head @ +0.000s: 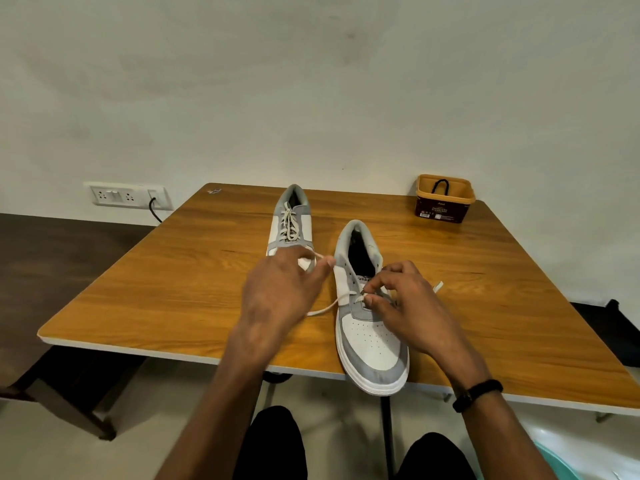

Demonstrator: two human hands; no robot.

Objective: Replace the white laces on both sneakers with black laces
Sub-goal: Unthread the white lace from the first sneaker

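I'm unlacing the near sneaker (372,327), which overhangs the tabletop (173,292) edge. My right hand (405,306) pinches the white lace (332,304) at its lowest eyelets; my left hand (277,289), just left of that sneaker, pinches the lace's free end. I should draw it out straight, holding the sneaker down. The far sneaker (290,223), behind, is partly hidden, and the black laces barely show in the tub (445,199).

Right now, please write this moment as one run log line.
step: unlacing near sneaker | left hand: pinches white lace | right hand: pinches lace at eyelets | far sneaker: laced
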